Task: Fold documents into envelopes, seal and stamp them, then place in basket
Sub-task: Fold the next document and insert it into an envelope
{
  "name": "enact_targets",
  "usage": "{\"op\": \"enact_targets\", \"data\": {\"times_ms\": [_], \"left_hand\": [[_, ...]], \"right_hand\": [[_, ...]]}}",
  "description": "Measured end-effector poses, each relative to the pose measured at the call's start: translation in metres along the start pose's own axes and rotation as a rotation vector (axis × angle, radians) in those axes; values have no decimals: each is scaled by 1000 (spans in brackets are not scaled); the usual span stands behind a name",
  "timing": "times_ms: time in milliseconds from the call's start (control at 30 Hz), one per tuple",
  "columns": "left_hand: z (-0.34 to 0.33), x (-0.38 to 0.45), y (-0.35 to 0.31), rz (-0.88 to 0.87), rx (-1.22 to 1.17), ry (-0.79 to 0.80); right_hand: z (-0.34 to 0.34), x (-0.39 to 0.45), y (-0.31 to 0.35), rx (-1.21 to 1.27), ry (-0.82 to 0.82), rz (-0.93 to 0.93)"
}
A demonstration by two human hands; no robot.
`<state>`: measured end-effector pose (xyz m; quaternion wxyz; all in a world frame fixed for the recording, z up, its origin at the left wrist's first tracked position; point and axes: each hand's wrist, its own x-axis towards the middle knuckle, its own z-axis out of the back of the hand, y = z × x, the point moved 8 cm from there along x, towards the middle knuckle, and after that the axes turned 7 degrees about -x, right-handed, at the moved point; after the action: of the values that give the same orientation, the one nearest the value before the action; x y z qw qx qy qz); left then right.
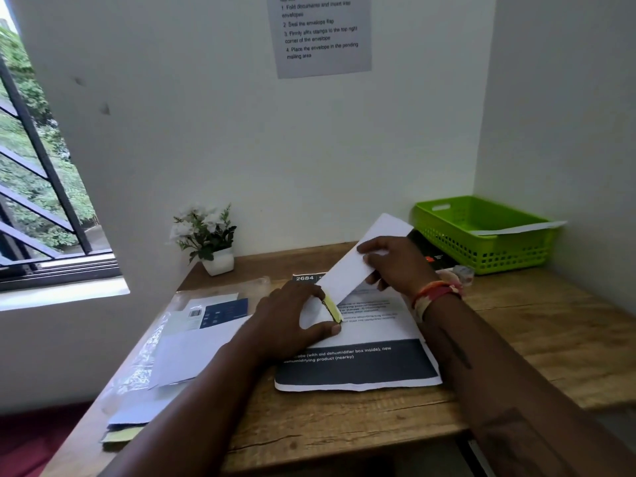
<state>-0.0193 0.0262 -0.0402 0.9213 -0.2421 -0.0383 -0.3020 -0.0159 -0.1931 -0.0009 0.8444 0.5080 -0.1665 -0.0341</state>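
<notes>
White envelope tilted above printed documents, green basket beyond.

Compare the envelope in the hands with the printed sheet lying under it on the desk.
The envelope is plain white; the printed sheet carries text and dark bands. The envelope is long, narrow and held tilted above the desk, the left hand pinching its yellow-strip end and the right hand gripping it further up; the sheet is broader, lies flat and is not gripped by either hand. Both are paper.
</notes>
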Motion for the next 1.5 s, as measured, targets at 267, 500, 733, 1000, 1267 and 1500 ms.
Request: {"op": "enact_targets", "data": {"times_ms": [267,500,733,1000,1267,1500], "left_hand": [[3,0,-2,9,-2,-16],[3,-1,-4,9,10,-11],[6,-3,-7,3,5,-38],[7,-4,-6,6,-60,-56],[8,-5,-2,-11,-71,-95],[6,-4,-5,5,-16,-60]], "right_hand": [[-2,-8,10,-110,-38,95],[14,-6,10,54,-241,99],[16,-5,4,140,-284,48],[13,-5,-4,112,-230,-17],[11,1,-9,-327,-176,54],[-4,-6,-8,-92,-97,-28]]}}
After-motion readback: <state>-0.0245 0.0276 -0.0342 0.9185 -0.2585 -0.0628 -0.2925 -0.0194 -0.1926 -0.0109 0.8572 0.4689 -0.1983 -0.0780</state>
